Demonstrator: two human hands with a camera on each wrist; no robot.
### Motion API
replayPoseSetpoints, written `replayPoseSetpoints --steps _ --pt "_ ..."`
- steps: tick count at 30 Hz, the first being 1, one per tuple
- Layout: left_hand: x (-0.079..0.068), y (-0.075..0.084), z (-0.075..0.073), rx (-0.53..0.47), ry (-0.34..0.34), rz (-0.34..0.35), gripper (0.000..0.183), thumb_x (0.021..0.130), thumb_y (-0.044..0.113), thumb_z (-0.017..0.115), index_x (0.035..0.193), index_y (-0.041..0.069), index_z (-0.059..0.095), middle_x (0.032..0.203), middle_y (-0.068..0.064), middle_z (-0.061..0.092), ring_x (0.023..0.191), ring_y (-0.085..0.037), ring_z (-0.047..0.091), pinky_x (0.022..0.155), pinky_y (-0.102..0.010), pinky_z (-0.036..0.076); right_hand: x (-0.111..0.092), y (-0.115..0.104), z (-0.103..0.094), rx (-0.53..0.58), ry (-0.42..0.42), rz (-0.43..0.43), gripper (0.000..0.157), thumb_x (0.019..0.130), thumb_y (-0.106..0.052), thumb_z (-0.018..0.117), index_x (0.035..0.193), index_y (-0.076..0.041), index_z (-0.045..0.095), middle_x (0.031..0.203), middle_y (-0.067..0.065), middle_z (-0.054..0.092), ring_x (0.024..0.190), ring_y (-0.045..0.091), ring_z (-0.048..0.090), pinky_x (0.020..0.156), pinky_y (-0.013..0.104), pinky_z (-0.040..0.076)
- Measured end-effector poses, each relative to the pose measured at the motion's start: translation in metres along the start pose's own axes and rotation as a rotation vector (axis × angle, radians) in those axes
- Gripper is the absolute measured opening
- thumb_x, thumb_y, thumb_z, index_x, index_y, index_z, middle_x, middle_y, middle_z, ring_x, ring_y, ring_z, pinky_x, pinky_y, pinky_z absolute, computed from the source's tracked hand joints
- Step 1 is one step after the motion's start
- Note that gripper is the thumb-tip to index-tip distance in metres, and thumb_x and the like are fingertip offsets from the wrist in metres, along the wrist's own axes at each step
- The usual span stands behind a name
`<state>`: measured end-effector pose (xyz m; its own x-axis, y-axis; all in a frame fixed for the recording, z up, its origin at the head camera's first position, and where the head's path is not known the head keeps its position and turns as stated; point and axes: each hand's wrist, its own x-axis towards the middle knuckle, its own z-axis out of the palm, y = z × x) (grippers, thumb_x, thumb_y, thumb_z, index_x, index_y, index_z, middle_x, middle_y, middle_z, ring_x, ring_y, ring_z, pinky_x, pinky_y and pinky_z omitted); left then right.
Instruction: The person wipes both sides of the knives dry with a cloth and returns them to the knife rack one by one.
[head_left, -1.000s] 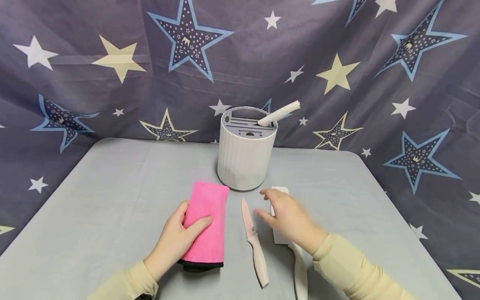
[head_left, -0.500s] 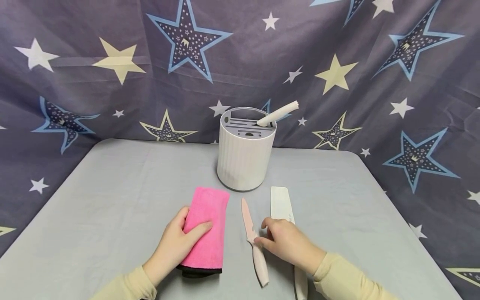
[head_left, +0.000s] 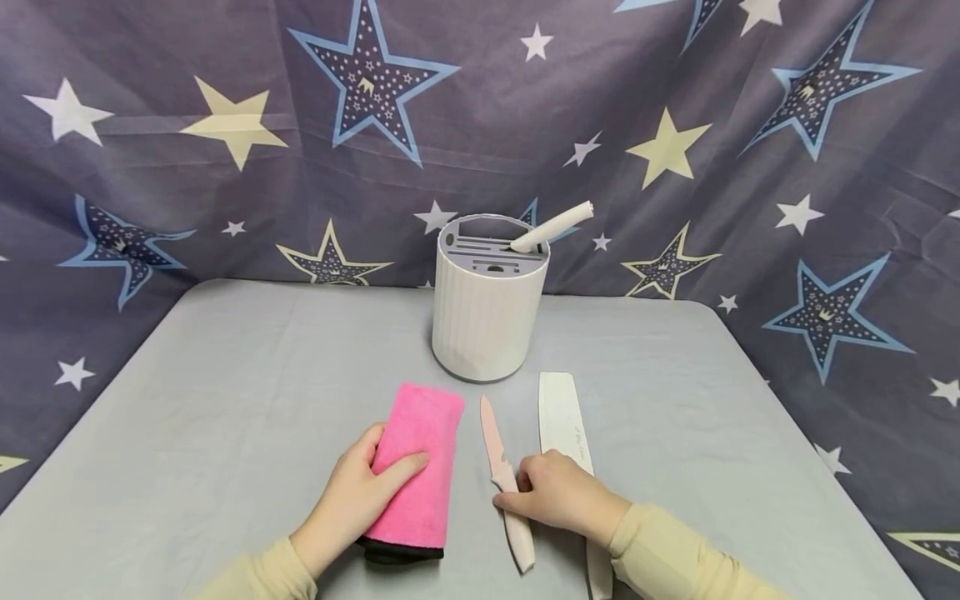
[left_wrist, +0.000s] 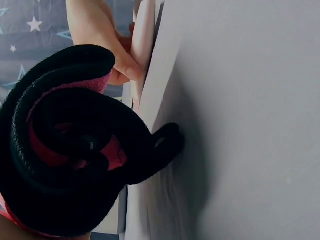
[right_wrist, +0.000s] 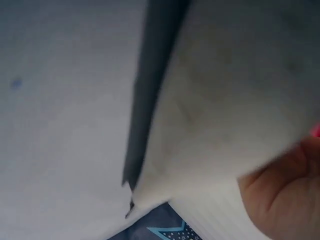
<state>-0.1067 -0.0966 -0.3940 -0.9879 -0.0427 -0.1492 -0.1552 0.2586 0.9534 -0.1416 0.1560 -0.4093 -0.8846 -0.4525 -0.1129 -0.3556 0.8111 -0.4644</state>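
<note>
A rolled pink cloth (head_left: pixel 420 475) with a black edge is gripped by my left hand (head_left: pixel 360 492), thumb across its front. In the left wrist view the cloth's black rolled end (left_wrist: pixel 65 140) fills the near side. My right hand (head_left: pixel 562 496) pinches the pale handle of a small pink-bladed knife (head_left: pixel 519 533), which lies on the table with its tip pointing away. Beneath the right hand and wrist lies a broad white cleaver (head_left: pixel 561 412), its middle covered. A blurred pale surface fills much of the right wrist view beside the right hand (right_wrist: pixel 285 192).
A ribbed white knife block (head_left: pixel 483 325) stands behind the cloth and knives. One pale-handled utensil (head_left: pixel 555 227) leans out of its slotted top. The grey-covered table (head_left: pixel 285 367) ends at a dark curtain (head_left: pixel 487 108) printed with stars.
My right hand has come down and toward me from above the cleaver's blade to the small knife's handle, uncovering the blade. My left hand has drawn the cloth slightly nearer, still gripping it.
</note>
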Motion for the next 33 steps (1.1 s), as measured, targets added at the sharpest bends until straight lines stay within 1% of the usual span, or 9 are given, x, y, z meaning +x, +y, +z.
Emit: replayPoseSetpoints --steps 6,10,14,18,22,24,26,30,33 --pt "0.0 -0.001 -0.001 0.035 0.011 0.0 0.028 0.085 0.028 0.076 0.105 0.014 0.062 0.08 -0.005 0.066 0.064 -0.019 0.066 0.064 -0.029 0.052 0.006 -0.001 0.002 0.014 -0.01 0.006 0.039 0.08 -0.035 0.072 0.052 -0.017 0.051 0.049 -0.01 0.041 0.05 0.008 0.039 0.046 0.025 0.032" --pt "0.002 0.0 -0.004 0.042 0.008 0.006 0.026 0.085 0.029 0.076 0.101 0.014 0.063 0.077 -0.004 0.066 0.063 -0.019 0.066 0.063 -0.029 0.052 0.006 0.0 0.001 0.041 -0.002 0.037 0.033 0.076 -0.03 0.07 0.054 -0.017 0.049 0.051 -0.009 0.04 0.051 0.009 0.039 0.046 0.024 0.031" --pt "0.004 0.003 -0.007 0.056 0.013 0.03 0.028 0.086 0.03 0.076 0.102 0.013 0.063 0.078 -0.003 0.065 0.063 -0.016 0.065 0.062 -0.028 0.051 0.006 0.002 -0.002 0.089 0.024 0.077 0.027 0.077 -0.03 0.068 0.06 -0.015 0.052 0.056 -0.007 0.045 0.054 0.01 0.044 0.049 0.024 0.035" --pt "0.006 0.007 -0.011 0.071 0.016 0.049 0.031 0.086 0.031 0.076 0.107 0.012 0.062 0.081 -0.004 0.065 0.064 -0.015 0.065 0.062 -0.029 0.051 0.007 0.006 -0.006 0.152 0.058 0.114 0.021 0.079 -0.026 0.066 0.066 -0.014 0.054 0.056 -0.007 0.051 0.052 0.009 0.049 0.049 0.024 0.038" --pt "0.008 0.012 -0.015 0.106 0.017 0.062 0.033 0.086 0.031 0.075 0.109 0.012 0.061 0.083 -0.005 0.065 0.066 -0.014 0.064 0.063 -0.029 0.051 0.006 0.009 -0.013 0.253 0.064 0.152 0.016 0.084 -0.02 0.062 0.072 -0.011 0.055 0.052 -0.004 0.058 0.041 0.007 0.052 0.043 0.026 0.043" --pt "0.009 0.014 -0.017 0.136 0.025 0.074 0.032 0.087 0.031 0.075 0.11 0.013 0.061 0.084 -0.004 0.064 0.068 -0.014 0.064 0.064 -0.028 0.051 0.005 0.009 -0.016 0.31 0.059 0.167 0.015 0.087 -0.019 0.061 0.076 -0.01 0.055 0.052 -0.001 0.06 0.037 0.008 0.051 0.039 0.028 0.045" --pt "0.01 0.016 -0.019 0.164 0.035 0.095 0.033 0.087 0.032 0.075 0.111 0.014 0.062 0.085 -0.005 0.065 0.069 -0.013 0.063 0.065 -0.028 0.051 0.004 0.009 -0.02 0.357 0.061 0.174 0.017 0.089 -0.019 0.061 0.078 -0.008 0.054 0.055 0.001 0.062 0.037 0.008 0.051 0.039 0.029 0.046" --pt "0.011 0.023 -0.024 0.179 0.053 0.132 0.034 0.087 0.032 0.075 0.113 0.014 0.062 0.087 -0.005 0.066 0.07 -0.013 0.063 0.065 -0.028 0.051 0.002 0.008 -0.027 0.438 0.06 0.161 0.019 0.094 -0.02 0.061 0.085 -0.005 0.054 0.063 0.008 0.065 0.041 0.011 0.054 0.042 0.034 0.051" --pt "0.013 0.03 -0.026 0.164 0.055 0.149 0.034 0.088 0.03 0.073 0.114 0.012 0.06 0.089 -0.008 0.066 0.07 -0.014 0.064 0.064 -0.029 0.051 0.001 0.007 -0.031 0.454 0.068 0.131 0.018 0.095 -0.02 0.062 0.09 -0.004 0.055 0.069 0.011 0.066 0.044 0.012 0.055 0.043 0.036 0.052"
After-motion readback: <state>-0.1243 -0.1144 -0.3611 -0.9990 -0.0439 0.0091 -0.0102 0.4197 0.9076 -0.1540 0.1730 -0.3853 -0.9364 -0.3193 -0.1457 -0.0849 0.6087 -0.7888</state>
